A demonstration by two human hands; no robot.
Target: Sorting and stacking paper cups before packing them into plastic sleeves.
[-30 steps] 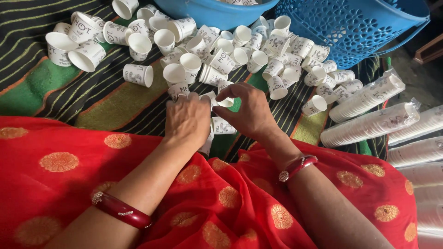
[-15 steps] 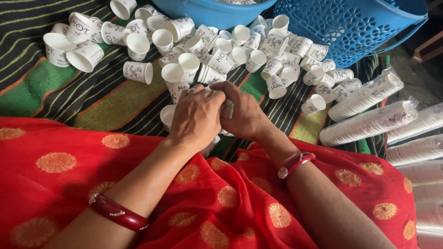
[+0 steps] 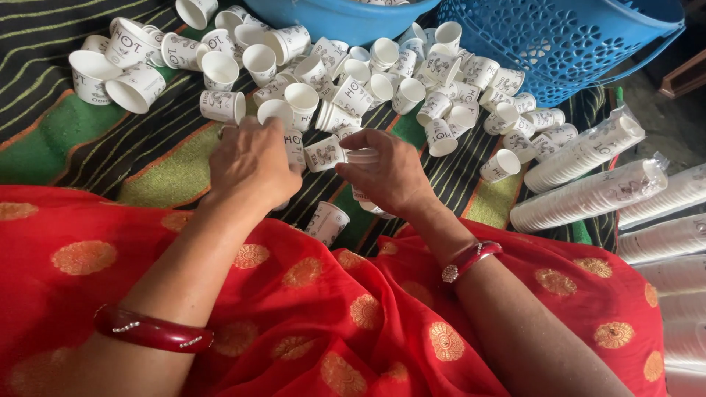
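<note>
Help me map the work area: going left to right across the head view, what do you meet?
Left bangle → left hand → right hand → right bangle → wrapped cup stacks.

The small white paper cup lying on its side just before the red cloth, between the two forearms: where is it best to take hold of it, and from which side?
Grip the small white paper cup across its side wall, near the open rim, coming from above. It lies tilted with its mouth towards the red cloth, apart from the heap, so both flanks seem free. The right hand already holds stacked cups; the left hand looks freer.
</note>
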